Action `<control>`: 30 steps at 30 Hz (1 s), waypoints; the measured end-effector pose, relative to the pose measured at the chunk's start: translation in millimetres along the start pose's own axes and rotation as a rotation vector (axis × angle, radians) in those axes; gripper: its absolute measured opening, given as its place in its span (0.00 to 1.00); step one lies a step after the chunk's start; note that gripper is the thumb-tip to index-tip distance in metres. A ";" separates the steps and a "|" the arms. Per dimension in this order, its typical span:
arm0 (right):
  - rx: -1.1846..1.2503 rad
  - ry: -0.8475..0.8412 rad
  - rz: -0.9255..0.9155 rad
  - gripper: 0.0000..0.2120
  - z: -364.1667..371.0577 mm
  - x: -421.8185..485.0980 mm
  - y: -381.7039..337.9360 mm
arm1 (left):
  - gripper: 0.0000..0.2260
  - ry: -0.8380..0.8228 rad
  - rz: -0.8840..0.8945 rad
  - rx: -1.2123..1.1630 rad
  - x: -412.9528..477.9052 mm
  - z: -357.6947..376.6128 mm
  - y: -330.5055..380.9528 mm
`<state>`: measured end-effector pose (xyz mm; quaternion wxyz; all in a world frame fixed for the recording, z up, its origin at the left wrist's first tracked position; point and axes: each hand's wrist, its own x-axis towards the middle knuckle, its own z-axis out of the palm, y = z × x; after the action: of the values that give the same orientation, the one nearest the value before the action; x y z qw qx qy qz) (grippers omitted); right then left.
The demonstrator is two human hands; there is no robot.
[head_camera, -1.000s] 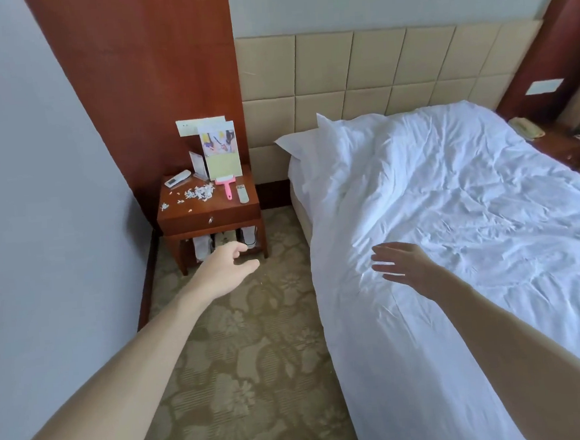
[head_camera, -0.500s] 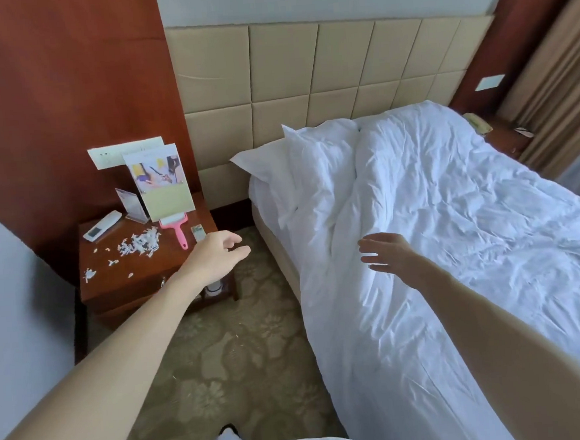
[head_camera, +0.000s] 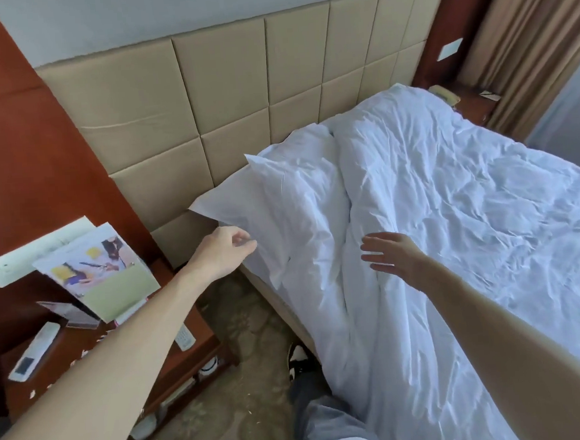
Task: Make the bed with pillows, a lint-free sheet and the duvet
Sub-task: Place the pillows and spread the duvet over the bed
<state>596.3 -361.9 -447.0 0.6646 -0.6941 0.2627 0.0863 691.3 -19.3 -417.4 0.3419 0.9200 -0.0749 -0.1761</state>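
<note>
**— Up by the padded headboard (head_camera: pixel 238 96), where do the grips sit?**
— The left grip (head_camera: pixel 225 253) is at the near lower edge of the white pillow (head_camera: pixel 280 200), fingers loosely curled. Whether they pinch the cloth, I cannot tell.

**— And the right?**
— The right grip (head_camera: pixel 392 257) has its fingers straight and apart, over the rumpled white duvet (head_camera: pixel 452 208).

**— The pillow itself?**
— It leans against the headboard, with the duvet bunched up against it. The counter (head_camera: pixel 200 325) to the left carries a remote (head_camera: pixel 33 354) and a picture card (head_camera: pixel 103 270).
</note>
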 end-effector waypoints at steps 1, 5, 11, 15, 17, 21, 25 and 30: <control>0.006 -0.001 0.006 0.14 -0.8 25.0 -4.0 | 0.16 -0.011 0.000 0.006 27.1 -0.5 3.7; -0.042 0.016 0.067 0.18 -7.5 120.7 -33.3 | 0.19 -0.054 -0.052 0.039 133.4 -10.0 24.1; -0.017 0.037 0.111 0.19 -6.7 226.5 -86.2 | 0.20 -0.066 -0.050 0.118 261.7 -30.9 56.5; -0.003 0.065 0.154 0.21 3.9 271.6 -102.1 | 0.17 -0.097 0.013 0.254 340.9 -31.1 72.0; 0.021 0.084 0.185 0.21 8.3 284.2 -105.2 | 0.13 -0.118 0.085 0.361 387.5 -27.1 78.9; 0.091 0.142 0.247 0.22 7.5 300.0 -105.6 | 0.08 -0.162 0.198 0.513 477.5 -10.6 90.6; 0.121 0.290 0.324 0.19 6.2 307.8 -100.3 | 0.16 -0.270 0.280 0.647 534.1 24.5 94.3; 0.133 0.380 0.400 0.15 18.4 321.1 -95.1 | 0.31 -0.370 0.239 0.742 562.5 48.1 59.8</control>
<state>918.2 -426.4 -516.1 0.6173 -0.5872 0.5194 0.0667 1193.5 -238.7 -565.6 -0.0134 0.9184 -0.2991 -0.2586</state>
